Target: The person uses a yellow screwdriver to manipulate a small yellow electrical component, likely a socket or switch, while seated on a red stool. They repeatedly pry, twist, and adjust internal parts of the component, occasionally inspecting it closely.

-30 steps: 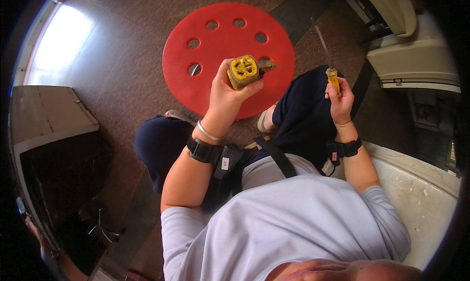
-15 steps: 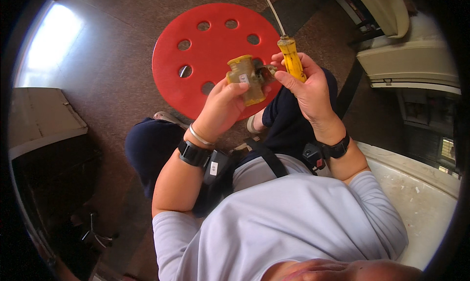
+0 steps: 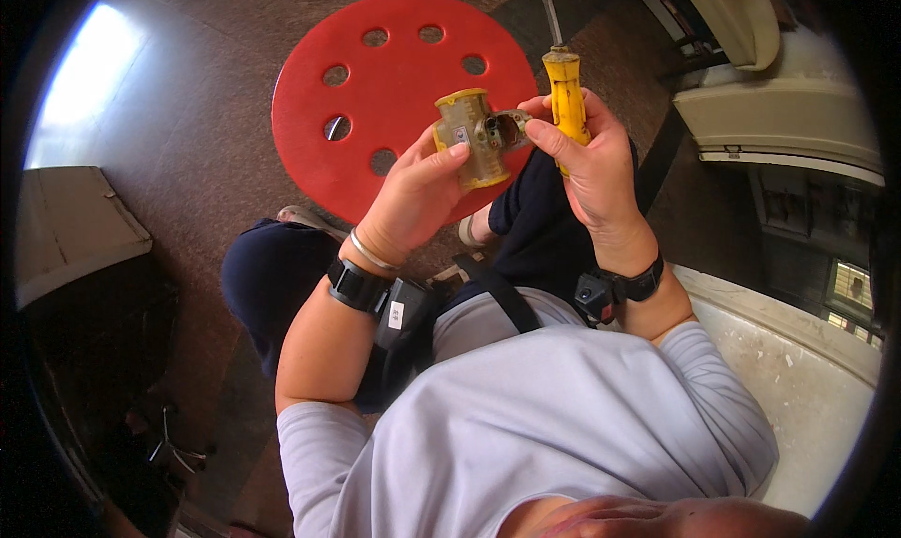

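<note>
My left hand is closed round a dull brown, valve-like fitting with yellow rims at both ends and a small white label. A small metal piece projects from the fitting's right side; whether it is joined on I cannot tell. In my right hand is a screwdriver, its yellow handle in my palm and its long shaft pointing up and away. The thumb and fingertips of that hand touch the metal piece.
Beyond my hands stands a round red stool with several holes in its top. White cabinet-like furniture is at the right, and a pale-topped dark piece at the left. A white ledge runs beside me at the lower right.
The fitting has turned slightly, showing its side opening and the metal piece more clearly. The screwdriver has become more upright. The whole view has shifted a little.
</note>
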`<state>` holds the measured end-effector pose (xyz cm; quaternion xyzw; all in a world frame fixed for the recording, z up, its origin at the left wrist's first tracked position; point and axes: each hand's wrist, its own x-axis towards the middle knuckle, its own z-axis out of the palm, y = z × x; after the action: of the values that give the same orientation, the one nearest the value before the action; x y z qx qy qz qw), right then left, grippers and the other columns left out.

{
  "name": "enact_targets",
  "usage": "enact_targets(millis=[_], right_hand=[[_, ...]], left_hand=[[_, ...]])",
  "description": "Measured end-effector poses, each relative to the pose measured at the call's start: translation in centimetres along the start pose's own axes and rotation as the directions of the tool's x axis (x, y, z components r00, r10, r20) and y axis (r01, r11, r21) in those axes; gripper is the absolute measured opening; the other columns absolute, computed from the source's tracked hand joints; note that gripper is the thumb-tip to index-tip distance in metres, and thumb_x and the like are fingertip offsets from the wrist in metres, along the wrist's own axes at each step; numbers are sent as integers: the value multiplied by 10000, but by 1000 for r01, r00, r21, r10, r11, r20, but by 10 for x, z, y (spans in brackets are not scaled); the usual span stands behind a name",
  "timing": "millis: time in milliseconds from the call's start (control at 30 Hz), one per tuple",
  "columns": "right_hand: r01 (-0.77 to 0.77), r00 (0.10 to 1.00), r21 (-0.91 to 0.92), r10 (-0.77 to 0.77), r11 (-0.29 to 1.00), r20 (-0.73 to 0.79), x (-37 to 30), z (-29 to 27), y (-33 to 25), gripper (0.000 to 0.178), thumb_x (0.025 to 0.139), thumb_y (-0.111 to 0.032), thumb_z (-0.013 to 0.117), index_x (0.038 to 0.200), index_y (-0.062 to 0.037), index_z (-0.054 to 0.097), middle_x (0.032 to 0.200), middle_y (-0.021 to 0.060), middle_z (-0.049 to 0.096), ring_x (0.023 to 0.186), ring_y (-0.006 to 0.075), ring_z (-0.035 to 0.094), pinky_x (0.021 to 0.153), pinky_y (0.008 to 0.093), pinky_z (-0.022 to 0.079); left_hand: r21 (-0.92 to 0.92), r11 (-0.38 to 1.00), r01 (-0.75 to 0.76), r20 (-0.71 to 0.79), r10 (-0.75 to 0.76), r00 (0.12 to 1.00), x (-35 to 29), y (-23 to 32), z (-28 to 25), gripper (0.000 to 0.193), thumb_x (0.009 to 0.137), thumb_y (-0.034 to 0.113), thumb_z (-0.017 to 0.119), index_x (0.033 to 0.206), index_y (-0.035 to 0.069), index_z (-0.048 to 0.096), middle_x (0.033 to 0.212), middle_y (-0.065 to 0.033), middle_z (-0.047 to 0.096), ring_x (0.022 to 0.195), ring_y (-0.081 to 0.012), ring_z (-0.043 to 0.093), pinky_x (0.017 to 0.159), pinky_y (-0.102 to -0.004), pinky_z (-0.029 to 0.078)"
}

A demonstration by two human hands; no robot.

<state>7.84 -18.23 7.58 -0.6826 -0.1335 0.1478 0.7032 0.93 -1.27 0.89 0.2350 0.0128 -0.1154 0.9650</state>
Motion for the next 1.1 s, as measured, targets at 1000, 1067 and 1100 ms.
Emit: enact_targets(millis=[1000,1067,1100], right_hand=[[213,976,-264,-215,941,22,-3,21,-13,296,793,-113,784,985,-6,586,905,67,666,821,103,646,752,244,540],[228,973,-268,-227,936,35,-3,21,-12,302,792,-121,787,987,-7,586,903,64,667,814,98,643,741,243,540],[233,972,-269,-229,935,45,-3,21,-11,303,794,-124,787,988,-8,586,903,62,667,809,97,641,736,242,540]], left_hand=[[-36,993,111,127,-106,986,1,-5,4,674,912,208,555,1487,103,218,1457,-128,369,1338,-257,402,1134,-440,303],[-20,994,109,123,-106,987,1,-5,4,685,900,213,573,1482,100,229,1449,-129,376,1331,-255,411,1133,-440,305],[-2,994,105,121,-104,987,1,-5,3,692,894,216,583,1479,98,234,1445,-129,380,1326,-253,415,1133,-441,306]])
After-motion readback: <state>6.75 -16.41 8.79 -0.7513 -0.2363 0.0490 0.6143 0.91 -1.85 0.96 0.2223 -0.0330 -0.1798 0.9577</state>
